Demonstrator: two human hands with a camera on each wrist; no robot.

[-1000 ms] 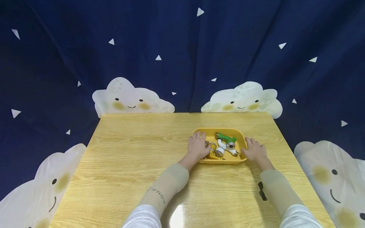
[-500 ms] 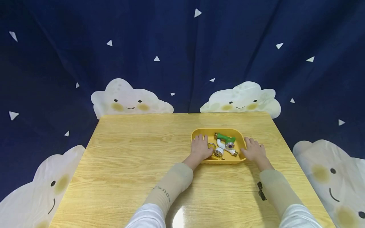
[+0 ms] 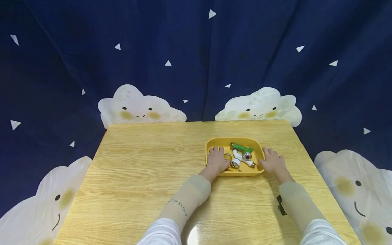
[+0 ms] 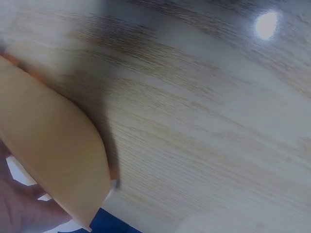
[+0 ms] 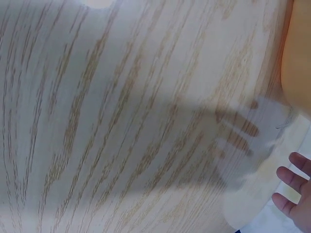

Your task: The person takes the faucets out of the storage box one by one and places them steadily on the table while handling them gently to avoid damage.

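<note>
A yellow plastic tray (image 3: 255, 172) stands right of centre on the wooden table in the head view. In it lie a green tap (image 3: 243, 148) with a chrome end and a white tap (image 3: 237, 158). My left hand (image 3: 216, 160) reaches over the near rim into the tray's left part, fingers bent down, covering much of a yellow tap-like piece with a metal ring (image 3: 228, 156). I cannot tell if it grips this. At the right rim, my right hand (image 3: 273, 161) rests its thumb on the edge; its fingers look spread and loose in the right wrist view.
The wooden table (image 3: 147, 163) extends left and in front of the tray. A small black object (image 3: 281, 205) lies beside the right forearm. Dark blue curtain (image 3: 196, 51) with white cloud shapes (image 3: 260, 105) stands behind the table and at its sides.
My left hand has moved right and slightly nearer from the tray's left rim to inside it, its fingers bending more. My right hand, the tray and the green and white taps stay put.
</note>
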